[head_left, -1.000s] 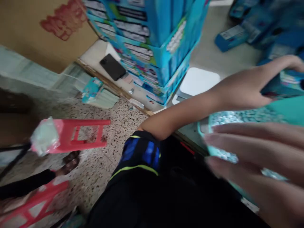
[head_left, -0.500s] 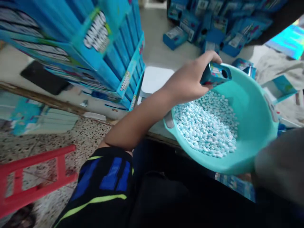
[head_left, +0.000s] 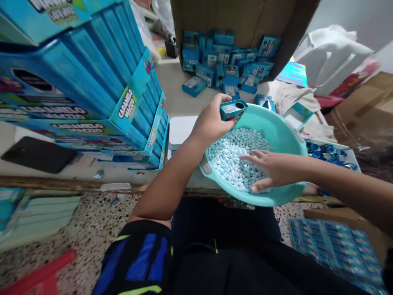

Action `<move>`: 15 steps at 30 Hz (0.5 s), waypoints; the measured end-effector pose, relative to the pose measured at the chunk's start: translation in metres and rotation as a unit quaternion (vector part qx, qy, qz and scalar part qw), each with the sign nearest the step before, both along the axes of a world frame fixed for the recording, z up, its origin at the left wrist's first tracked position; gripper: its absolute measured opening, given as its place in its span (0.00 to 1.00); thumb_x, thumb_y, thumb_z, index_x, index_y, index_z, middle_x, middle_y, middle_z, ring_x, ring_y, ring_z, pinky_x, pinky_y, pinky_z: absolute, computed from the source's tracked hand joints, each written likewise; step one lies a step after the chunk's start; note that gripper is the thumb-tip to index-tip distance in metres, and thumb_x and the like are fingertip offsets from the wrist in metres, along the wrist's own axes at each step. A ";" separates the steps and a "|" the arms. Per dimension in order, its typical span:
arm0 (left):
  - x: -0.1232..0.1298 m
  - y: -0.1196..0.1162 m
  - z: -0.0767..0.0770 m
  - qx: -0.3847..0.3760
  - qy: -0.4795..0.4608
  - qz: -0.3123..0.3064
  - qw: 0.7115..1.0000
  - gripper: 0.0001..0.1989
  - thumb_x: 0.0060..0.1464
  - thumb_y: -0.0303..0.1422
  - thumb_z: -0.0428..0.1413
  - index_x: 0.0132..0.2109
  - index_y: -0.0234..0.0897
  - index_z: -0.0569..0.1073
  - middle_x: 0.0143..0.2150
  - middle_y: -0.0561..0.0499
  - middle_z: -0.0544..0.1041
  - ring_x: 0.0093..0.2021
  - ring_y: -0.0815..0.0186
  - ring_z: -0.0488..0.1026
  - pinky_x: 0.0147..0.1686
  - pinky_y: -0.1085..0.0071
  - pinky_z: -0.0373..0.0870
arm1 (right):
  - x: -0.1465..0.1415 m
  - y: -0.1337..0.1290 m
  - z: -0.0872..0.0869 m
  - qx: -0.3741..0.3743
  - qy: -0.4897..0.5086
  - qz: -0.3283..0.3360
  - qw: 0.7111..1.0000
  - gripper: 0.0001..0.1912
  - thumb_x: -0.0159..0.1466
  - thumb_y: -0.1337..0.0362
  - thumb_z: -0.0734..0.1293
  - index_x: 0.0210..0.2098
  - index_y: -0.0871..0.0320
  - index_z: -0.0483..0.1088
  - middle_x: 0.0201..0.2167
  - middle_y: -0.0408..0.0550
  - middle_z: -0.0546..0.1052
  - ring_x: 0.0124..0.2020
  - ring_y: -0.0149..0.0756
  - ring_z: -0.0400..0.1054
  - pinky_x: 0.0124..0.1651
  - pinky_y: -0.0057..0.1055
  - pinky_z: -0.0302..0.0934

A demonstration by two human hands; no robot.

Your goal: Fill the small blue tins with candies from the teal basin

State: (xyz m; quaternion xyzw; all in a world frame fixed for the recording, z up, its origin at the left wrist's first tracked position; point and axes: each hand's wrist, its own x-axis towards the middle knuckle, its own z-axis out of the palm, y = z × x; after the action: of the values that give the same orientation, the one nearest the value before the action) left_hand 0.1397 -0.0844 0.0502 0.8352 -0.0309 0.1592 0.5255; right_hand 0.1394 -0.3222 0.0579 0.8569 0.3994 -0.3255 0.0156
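Note:
My left hand (head_left: 211,121) is closed round a small blue candy box (head_left: 230,110), held tilted over the far left rim of a turquoise tub (head_left: 284,127). A dark round hole shows in the box's end. Pale blue and white candies (head_left: 229,157) cover the tub's bottom, heaped to the left. My right hand (head_left: 270,166) reaches in from the right, palm down, fingers apart, its fingertips touching the candies. Nothing shows in its grasp. Just left of the tub, partly behind my left forearm, is a white flat-topped device (head_left: 181,129).
Stacked blue display boxes (head_left: 123,110) stand tall at the left, beside a black phone (head_left: 37,153). Behind the tub, a cardboard carton (head_left: 245,20) lies open with several small candy boxes (head_left: 230,73) spilling out. A tray of blue caps (head_left: 330,153) sits at the right.
My right hand, a blur at the tub's right side before, now lies in the candies. My left hand still holds the candy box over the rim. The camera view has shifted, showing more of the right.

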 end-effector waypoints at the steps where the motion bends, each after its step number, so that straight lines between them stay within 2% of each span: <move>1: 0.000 0.000 0.000 0.006 -0.002 0.003 1.000 0.24 0.48 0.28 0.64 0.52 0.43 0.70 0.51 0.47 0.77 0.50 0.54 0.76 0.52 0.60 0.74 | -0.005 -0.003 -0.002 0.013 0.007 0.000 1.000 0.57 0.54 0.32 0.71 0.73 0.54 0.55 0.68 0.67 0.63 0.65 0.70 0.61 0.61 0.55 0.62; 5: 0.001 0.000 -0.002 0.014 -0.011 0.009 1.000 0.22 0.49 0.29 0.65 0.52 0.43 0.70 0.51 0.47 0.78 0.50 0.54 0.76 0.53 0.59 0.74 | -0.023 -0.003 -0.011 0.031 0.015 -0.059 0.998 0.54 0.58 0.32 0.67 0.72 0.58 0.55 0.60 0.67 0.70 0.53 0.62 0.71 0.53 0.50 0.66; 8: 0.002 0.000 -0.003 0.010 -0.007 0.007 1.000 0.23 0.49 0.29 0.65 0.52 0.43 0.70 0.51 0.47 0.78 0.50 0.54 0.76 0.53 0.58 0.74 | -0.029 0.011 -0.019 0.031 -0.003 -0.106 0.994 0.52 0.57 0.35 0.69 0.70 0.59 0.56 0.57 0.67 0.72 0.48 0.59 0.73 0.47 0.46 0.66; 12: 0.003 0.002 -0.003 0.019 -0.003 -0.006 1.000 0.23 0.49 0.29 0.65 0.52 0.44 0.70 0.52 0.47 0.78 0.51 0.54 0.76 0.53 0.59 0.74 | -0.023 0.038 -0.028 0.065 -0.030 -0.096 0.993 0.46 0.55 0.44 0.73 0.66 0.59 0.60 0.52 0.63 0.76 0.48 0.56 0.73 0.43 0.40 0.64; 15: 0.004 0.003 -0.001 0.020 0.006 -0.005 1.000 0.26 0.49 0.28 0.65 0.55 0.43 0.69 0.55 0.45 0.77 0.53 0.54 0.76 0.55 0.59 0.74 | -0.012 0.055 -0.035 0.085 -0.037 -0.081 0.992 0.46 0.51 0.51 0.76 0.64 0.60 0.63 0.47 0.60 0.79 0.44 0.54 0.74 0.40 0.37 0.62</move>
State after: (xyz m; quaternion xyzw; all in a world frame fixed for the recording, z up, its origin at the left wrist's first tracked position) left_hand 0.1433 -0.0810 0.0487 0.8464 -0.0352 0.1510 0.5094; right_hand 0.1271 -0.2672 0.0224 0.8959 0.3544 -0.2590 -0.0685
